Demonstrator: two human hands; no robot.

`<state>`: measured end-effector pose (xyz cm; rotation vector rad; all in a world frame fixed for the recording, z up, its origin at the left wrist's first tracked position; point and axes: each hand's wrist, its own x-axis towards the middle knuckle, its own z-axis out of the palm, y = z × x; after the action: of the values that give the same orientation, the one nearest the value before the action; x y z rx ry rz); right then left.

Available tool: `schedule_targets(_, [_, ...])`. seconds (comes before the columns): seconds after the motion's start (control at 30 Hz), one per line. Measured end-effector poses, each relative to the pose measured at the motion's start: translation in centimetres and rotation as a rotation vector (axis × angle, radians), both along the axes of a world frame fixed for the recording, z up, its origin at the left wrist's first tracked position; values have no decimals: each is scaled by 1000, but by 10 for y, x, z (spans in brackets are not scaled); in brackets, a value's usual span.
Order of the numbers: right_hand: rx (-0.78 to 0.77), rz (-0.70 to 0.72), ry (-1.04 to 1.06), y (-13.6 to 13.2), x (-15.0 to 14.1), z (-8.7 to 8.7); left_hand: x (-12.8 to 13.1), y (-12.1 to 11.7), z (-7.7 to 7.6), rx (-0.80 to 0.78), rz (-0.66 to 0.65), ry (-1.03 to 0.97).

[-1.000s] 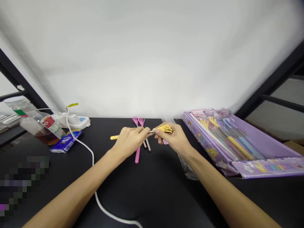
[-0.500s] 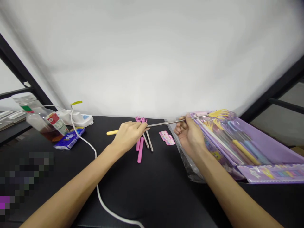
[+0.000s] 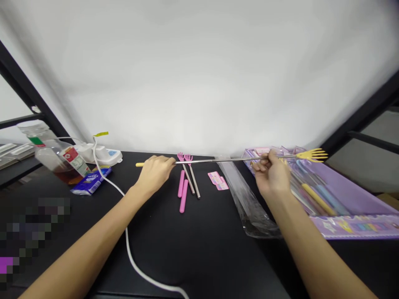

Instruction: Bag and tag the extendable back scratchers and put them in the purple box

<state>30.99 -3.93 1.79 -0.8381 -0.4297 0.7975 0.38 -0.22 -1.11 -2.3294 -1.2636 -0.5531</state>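
Note:
I hold a yellow telescopic back scratcher (image 3: 224,159) stretched out level above the black table (image 3: 202,249). My left hand (image 3: 154,173) is closed round its yellow handle at the left. My right hand (image 3: 272,174) pinches the thin metal rod near the yellow claw head (image 3: 311,155), over the purple display box (image 3: 352,207). Two pink back scratchers (image 3: 185,182), collapsed, lie on the table between my hands.
A clear plastic sleeve (image 3: 249,199) and small pink labels (image 3: 218,180) lie right of the pink scratchers. At the left stand a bottle (image 3: 51,155), a blue packet (image 3: 90,182), a white power strip (image 3: 99,153) and its white cable (image 3: 131,257). A white wall rises behind.
My hands have drawn apart: the right hand pulled the claw head rightwards over the purple box, the rod has lengthened, and the left hand slid a little left with the handle.

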Motion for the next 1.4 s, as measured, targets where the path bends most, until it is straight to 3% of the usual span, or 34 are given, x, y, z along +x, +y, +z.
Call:
schedule_targets(0.23, [20, 172, -18, -10, -33, -4, 30, -8, -1, 227, -226, 43])
schedule_targets(0.43, [82, -70, -25, -11, 0, 5, 20, -4, -4, 202, -235, 63])
schedule_targets(0.53, [115, -78, -92, -9, 8, 4, 17, -2, -5, 210, -244, 30])
schedule_targets(0.73, [174, -42, -36, -9, 10, 13, 17, -4, -5, 197, -199, -59])
schedule_targets(0.87, [171, -103, 100, -15, 32, 24, 5, -1, -6, 182, -33, -87])
schedule_targets(1.03, [190, -140, 145, -13, 48, 19, -7, 3, -10, 166, 21, -90])
schedule_targets(1.2, [178, -103, -24, -7, 12, 5, 14, 0, -11, 206, -179, -162])
schedule_targets(1.3, [128, 115, -115, -11, -25, -5, 32, -9, -8, 203, -351, -216])
schedule_targets(1.4, [99, 295, -185, -15, -48, -11, 36, -17, -4, 184, -396, -230])
